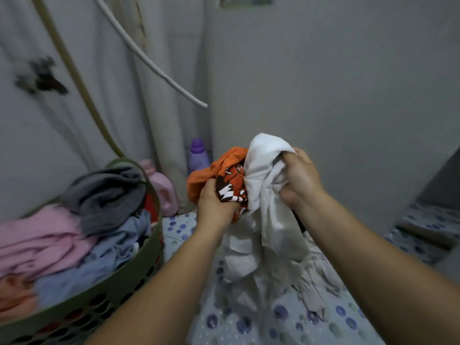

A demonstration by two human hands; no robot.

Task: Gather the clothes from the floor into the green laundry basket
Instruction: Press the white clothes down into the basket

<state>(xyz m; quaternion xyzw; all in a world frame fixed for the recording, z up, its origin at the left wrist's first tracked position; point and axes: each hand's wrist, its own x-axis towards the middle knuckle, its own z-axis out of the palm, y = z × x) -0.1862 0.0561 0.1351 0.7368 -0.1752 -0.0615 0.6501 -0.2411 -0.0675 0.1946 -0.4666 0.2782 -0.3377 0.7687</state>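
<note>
With the green laundry basket at the left already heaped, the left hand clutches an orange garment and the right hand a white garment trailing to the floor, both garments not yet in the basket.

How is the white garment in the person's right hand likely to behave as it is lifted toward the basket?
The white garment is probably floppy: it sags from the right hand. Its trailing end may drag along the floor. It looks thin, so probably light.
</note>
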